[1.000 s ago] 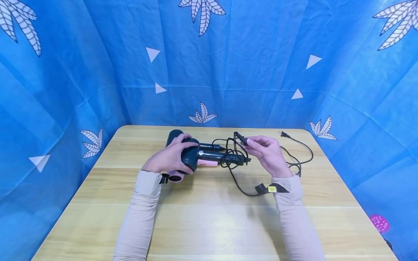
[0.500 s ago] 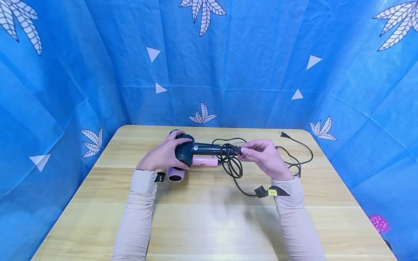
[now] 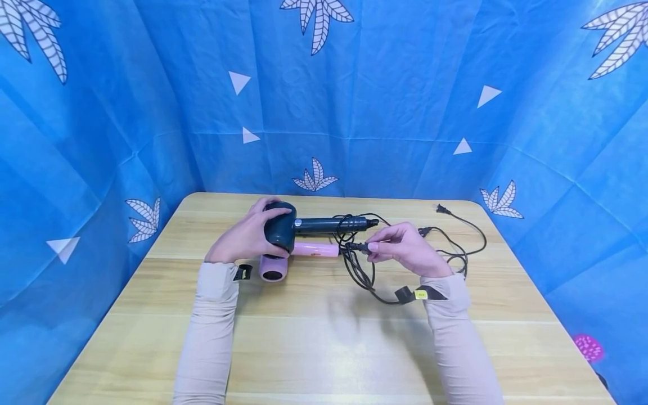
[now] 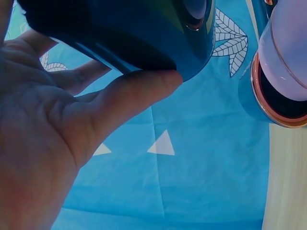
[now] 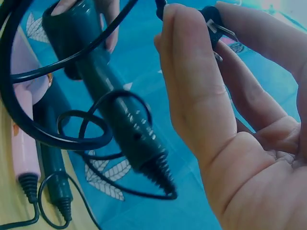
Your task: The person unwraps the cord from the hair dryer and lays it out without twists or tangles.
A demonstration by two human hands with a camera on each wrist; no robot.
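Observation:
My left hand (image 3: pixel 245 236) grips the barrel of a dark green hair dryer (image 3: pixel 279 228), its handle pointing right. In the left wrist view the thumb lies along the barrel. The dryer is held above a pink hair dryer (image 3: pixel 316 250), which lies on the table. Beside the pink one, a second dark green hair dryer (image 5: pixel 53 143) shows in the right wrist view; the held dryer hides it from the head view. With thumb and fingers, my right hand (image 3: pixel 407 250) pinches a black plug (image 5: pixel 211 24) whose metal prongs show. Its looped cord (image 3: pixel 360 275) hangs near the handles.
Another black plug (image 3: pixel 442 208) lies at the back right of the wooden table (image 3: pixel 314 349), its cord curling behind my right hand. A further black plug (image 3: pixel 424 231) is just beyond that hand. Blue patterned cloth (image 3: pixel 405 112) surrounds the back and sides.
My left hand has moved the held dryer slightly left and away from me, uncovering more of the pink dryer. My right hand has lowered the plug and brought it left.

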